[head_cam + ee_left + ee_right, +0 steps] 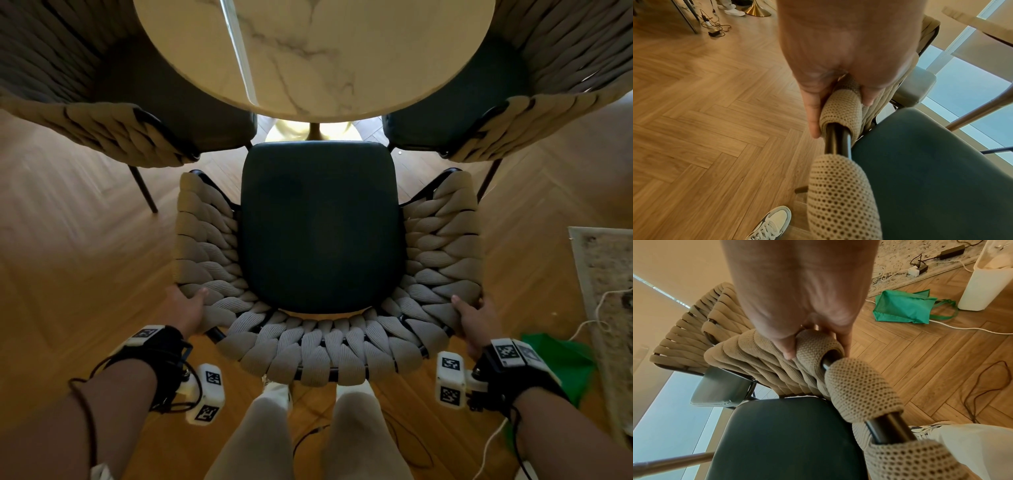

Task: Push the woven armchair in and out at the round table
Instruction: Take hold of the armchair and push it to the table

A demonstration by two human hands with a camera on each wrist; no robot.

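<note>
The woven armchair (325, 356) with beige rope weave and a dark seat cushion (322, 226) stands pulled back from the round marble table (315, 58); its seat front lies just short of the table edge. My left hand (186, 308) grips the back rail at the chair's left rear corner, thumb on the inside, fingers outside (813, 113). My right hand (471, 313) grips the right rear corner the same way, pinching a woven loop (818, 347) round the dark metal rail (890, 426).
Two matching armchairs (102, 113) (513, 113) flank the table close to mine. A green bag (555, 363), white cables and a rug (609, 291) lie on the herringbone floor at right. My legs (308, 438) stand right behind the chair.
</note>
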